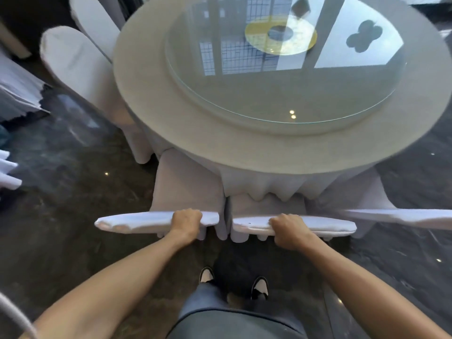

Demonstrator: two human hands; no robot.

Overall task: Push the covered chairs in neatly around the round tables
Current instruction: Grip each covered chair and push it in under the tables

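Note:
A round table (186, 133) with a grey cloth and a glass turntable (281, 89) fills the upper view. Two white-covered chairs stand side by side at its near edge, their seats partly under the hanging cloth. My left hand (186, 220) grips the top of the left chair's back (137, 222). My right hand (288, 228) grips the top of the right chair's back (325, 226). Both chair backs run level across the frame with a narrow gap between them.
A third covered chair back (401, 217) sits at the right edge. Two more covered chairs (75, 62) stand at the table's left side. White cloth of another table (17, 94) shows at far left. The floor (73, 192) is dark and glossy; my shoes (259, 287) are behind the chairs.

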